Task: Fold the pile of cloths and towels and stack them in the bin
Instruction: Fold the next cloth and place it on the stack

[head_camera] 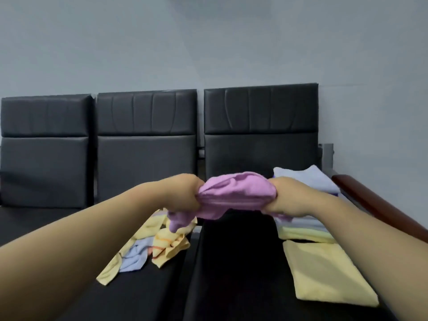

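Black bench (146, 163), grey wall (208, 42)

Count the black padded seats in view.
3: left seat; middle seat, bearing the loose cloth pile; right seat, holding the folded cloths. More may lie beyond the left edge.
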